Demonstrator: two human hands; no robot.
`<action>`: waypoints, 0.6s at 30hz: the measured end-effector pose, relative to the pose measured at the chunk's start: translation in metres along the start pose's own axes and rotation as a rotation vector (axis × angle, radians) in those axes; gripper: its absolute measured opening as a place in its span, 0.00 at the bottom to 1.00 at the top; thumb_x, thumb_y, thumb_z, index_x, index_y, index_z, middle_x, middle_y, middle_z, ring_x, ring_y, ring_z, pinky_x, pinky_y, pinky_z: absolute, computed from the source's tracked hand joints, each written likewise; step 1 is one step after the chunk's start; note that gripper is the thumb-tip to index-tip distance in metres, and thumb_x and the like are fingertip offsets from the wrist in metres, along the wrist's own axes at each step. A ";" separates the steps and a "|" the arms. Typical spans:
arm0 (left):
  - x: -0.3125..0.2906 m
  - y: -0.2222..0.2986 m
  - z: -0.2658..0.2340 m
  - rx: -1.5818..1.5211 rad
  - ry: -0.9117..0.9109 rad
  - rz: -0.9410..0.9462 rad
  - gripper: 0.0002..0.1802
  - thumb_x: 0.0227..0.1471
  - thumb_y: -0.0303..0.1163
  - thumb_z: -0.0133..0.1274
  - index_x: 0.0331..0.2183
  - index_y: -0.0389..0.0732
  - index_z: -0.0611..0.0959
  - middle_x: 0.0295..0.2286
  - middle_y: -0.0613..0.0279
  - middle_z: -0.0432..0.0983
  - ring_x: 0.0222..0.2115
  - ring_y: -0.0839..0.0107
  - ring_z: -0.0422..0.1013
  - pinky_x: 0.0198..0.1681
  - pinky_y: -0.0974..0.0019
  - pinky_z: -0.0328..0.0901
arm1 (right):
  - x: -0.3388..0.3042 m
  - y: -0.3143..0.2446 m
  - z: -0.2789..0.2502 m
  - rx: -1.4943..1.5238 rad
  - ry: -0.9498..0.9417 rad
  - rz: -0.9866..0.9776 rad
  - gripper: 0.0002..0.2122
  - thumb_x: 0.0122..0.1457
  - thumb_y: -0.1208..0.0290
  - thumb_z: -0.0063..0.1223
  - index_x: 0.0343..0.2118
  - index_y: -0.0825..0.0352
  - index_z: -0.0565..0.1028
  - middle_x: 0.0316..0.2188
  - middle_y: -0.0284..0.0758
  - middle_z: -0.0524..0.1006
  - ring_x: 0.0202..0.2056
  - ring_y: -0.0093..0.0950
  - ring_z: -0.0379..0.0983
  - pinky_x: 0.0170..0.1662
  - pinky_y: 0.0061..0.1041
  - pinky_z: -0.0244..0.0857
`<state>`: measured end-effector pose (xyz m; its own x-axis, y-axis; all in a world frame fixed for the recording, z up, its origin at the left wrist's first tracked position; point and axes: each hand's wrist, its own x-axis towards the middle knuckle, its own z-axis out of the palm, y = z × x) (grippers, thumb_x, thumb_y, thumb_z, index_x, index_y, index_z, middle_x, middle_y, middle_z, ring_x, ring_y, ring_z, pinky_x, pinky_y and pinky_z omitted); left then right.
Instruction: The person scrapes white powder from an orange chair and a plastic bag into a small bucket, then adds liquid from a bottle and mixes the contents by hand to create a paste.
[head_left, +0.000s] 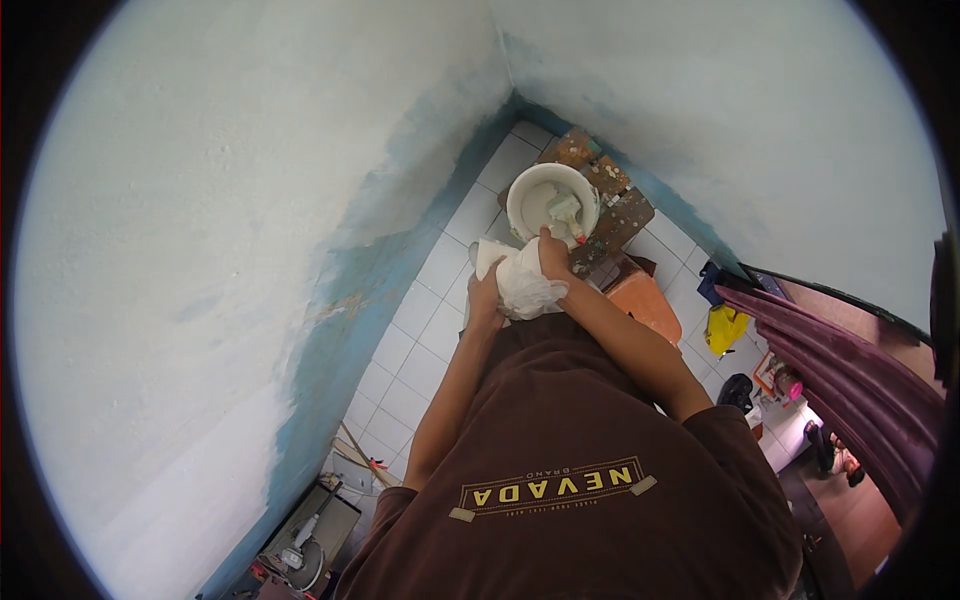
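Between my hands is a crumpled white plastic bag [526, 284], held in front of my waist. My left hand [486, 294] is closed on its left side. My right hand [552, 256] grips the upper right part, close to the near rim of a white bucket [514, 212]. What the bag holds is hidden. Inside the bucket is whitish paint, with a paint-smeared brush [565, 207] resting toward its right side. The bucket stands on a wooden bench [628, 216] spattered with paint.
Walls meet in the corner beyond the bench; the left wall [230, 200] is whitish above a blue lower band [335, 310]. An orange plastic stool [645, 304] stands right of my waist. Farther right are a yellow cloth [724, 328] and a purple curtain [840, 360]. White tiles [421, 312] cover the floor.
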<state>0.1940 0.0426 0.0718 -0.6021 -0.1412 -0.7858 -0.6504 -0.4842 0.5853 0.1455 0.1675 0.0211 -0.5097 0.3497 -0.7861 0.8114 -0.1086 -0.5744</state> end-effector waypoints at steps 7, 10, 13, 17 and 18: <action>-0.003 -0.003 -0.001 -0.050 -0.024 0.008 0.22 0.56 0.31 0.57 0.48 0.28 0.75 0.41 0.49 0.79 0.37 0.59 0.78 0.40 0.57 0.75 | -0.002 0.000 -0.004 0.031 -0.061 -0.041 0.30 0.61 0.45 0.45 0.31 0.77 0.80 0.30 0.50 0.81 0.37 0.46 0.79 0.43 0.38 0.68; -0.001 -0.002 -0.003 -0.047 -0.006 -0.002 0.21 0.57 0.31 0.56 0.49 0.29 0.75 0.41 0.49 0.79 0.38 0.59 0.78 0.40 0.57 0.74 | -0.001 -0.001 0.003 0.010 -0.036 -0.049 0.29 0.61 0.46 0.45 0.30 0.76 0.80 0.29 0.49 0.81 0.35 0.45 0.79 0.41 0.38 0.68; 0.006 -0.001 -0.006 -0.044 0.005 0.013 0.21 0.57 0.31 0.55 0.50 0.29 0.74 0.42 0.49 0.78 0.39 0.59 0.78 0.41 0.58 0.74 | 0.008 0.003 0.012 0.073 -0.065 -0.071 0.28 0.61 0.48 0.46 0.28 0.76 0.80 0.27 0.48 0.81 0.32 0.43 0.79 0.38 0.38 0.68; 0.017 0.008 -0.006 -0.095 -0.029 0.034 0.22 0.58 0.32 0.55 0.50 0.30 0.74 0.43 0.49 0.78 0.41 0.58 0.77 0.43 0.57 0.74 | 0.015 -0.013 0.023 0.141 -0.124 -0.138 0.26 0.63 0.53 0.46 0.27 0.78 0.80 0.24 0.47 0.80 0.29 0.40 0.79 0.36 0.38 0.69; 0.021 0.010 -0.007 -0.101 -0.024 0.037 0.22 0.58 0.32 0.55 0.50 0.30 0.74 0.43 0.49 0.78 0.41 0.58 0.77 0.43 0.57 0.74 | 0.015 -0.020 0.025 0.136 -0.130 -0.140 0.26 0.63 0.53 0.46 0.27 0.78 0.80 0.24 0.47 0.80 0.29 0.40 0.79 0.36 0.38 0.69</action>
<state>0.1780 0.0292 0.0595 -0.6368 -0.1407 -0.7581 -0.5782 -0.5633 0.5902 0.1148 0.1519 0.0156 -0.6543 0.2484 -0.7143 0.6886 -0.1946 -0.6985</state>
